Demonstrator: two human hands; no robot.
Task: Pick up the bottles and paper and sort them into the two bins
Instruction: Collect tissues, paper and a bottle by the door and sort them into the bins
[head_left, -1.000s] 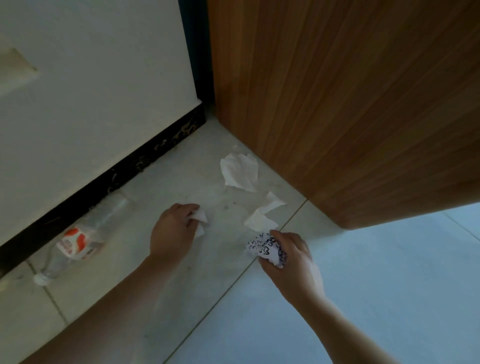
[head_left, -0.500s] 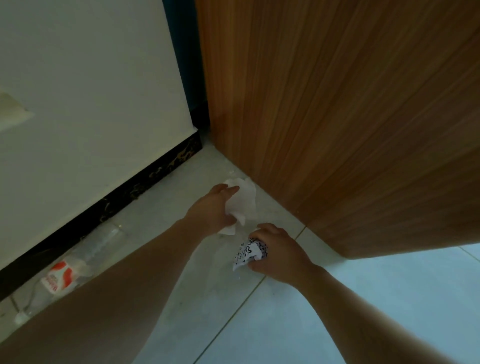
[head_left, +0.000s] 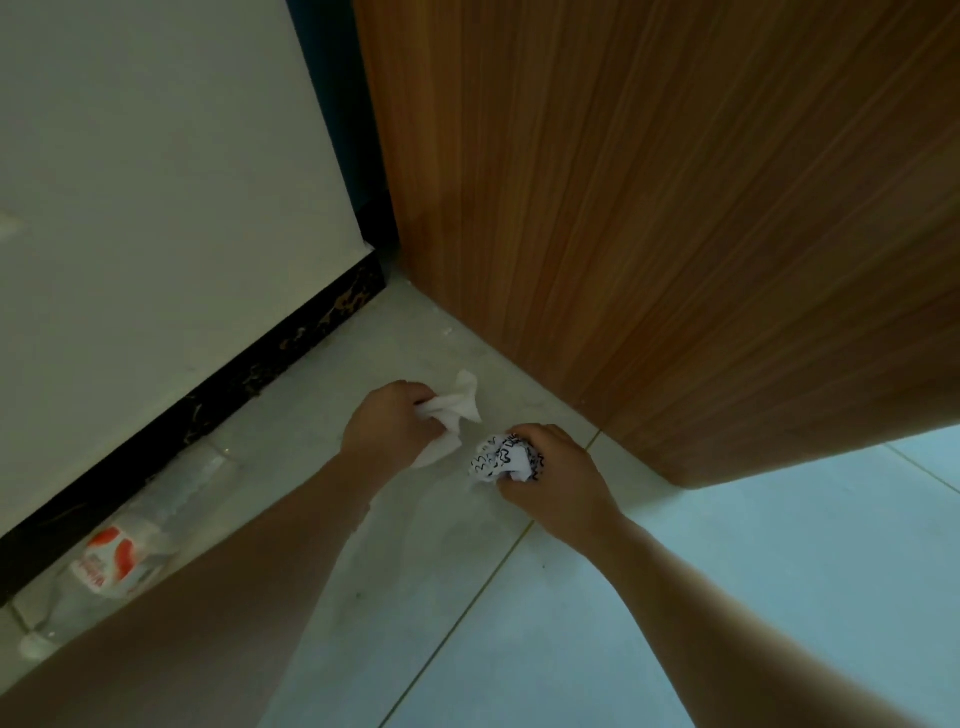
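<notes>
My left hand is closed around plain white paper, soft and tissue-like, bunched in my fist with a thin peak sticking up on the far side and a flap hanging down toward the floor. How many separate pieces are in that bunch I cannot tell. My right hand is clenched on one crumpled ball of printed paper, white with black squiggles, stiff-looking and full of sharp creases; my fingers cover its right side. The two hands are near each other, just above the floor, close to the corner where the wall meets the wooden panel.

One clear plastic bottle lies on its side at the near left, along the dark skirting. It has a ribbed, see-through body and a white label with red patches; the lettering is too blurred to read. My left forearm crosses in front of its lower part, and its cap end is hazy near the picture's left edge.

The floor is smooth, pale, glossy tile with thin grout lines. The wall above the skirting is flat and white. The wooden panel on the right has a warm brown, straight-grained laminate face, cut off at the top and right.
</notes>
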